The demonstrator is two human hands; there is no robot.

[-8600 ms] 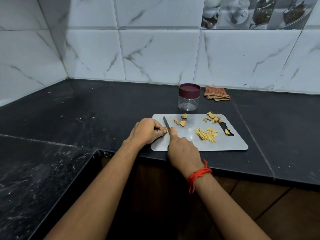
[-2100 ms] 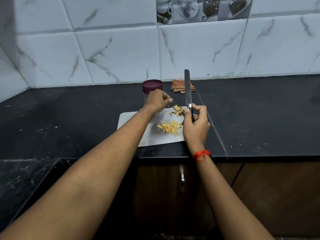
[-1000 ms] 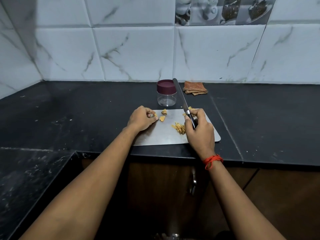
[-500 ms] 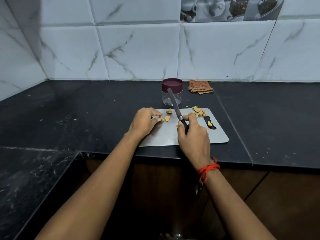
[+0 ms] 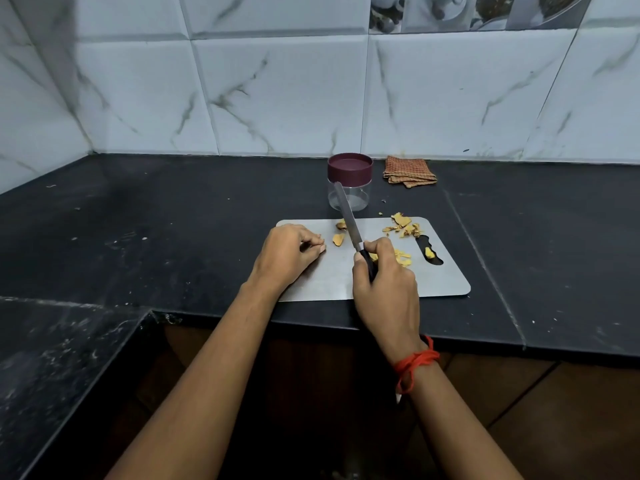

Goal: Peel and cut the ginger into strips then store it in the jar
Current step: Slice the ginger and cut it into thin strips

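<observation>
We see a yellow peeled ginger chunk (image 5: 338, 239) on the grey cutting board (image 5: 446, 275) at the black bench's (image 5: 173, 220) front edge, between the hands. The left hand (image 5: 289, 256) is curled; we cannot tell if it pinches anything. The right hand (image 5: 386, 285) grips a black-handled knife (image 5: 348, 220) pointing at the maroon-lidded clear jar (image 5: 349, 181).

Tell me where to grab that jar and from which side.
Grip the jar round its clear body, under the maroon lid, coming from the left. It stands upright and round, a shape that suits a side wrap. The cloth lies close on its right, and the knife in the right hand points toward its front.
</observation>
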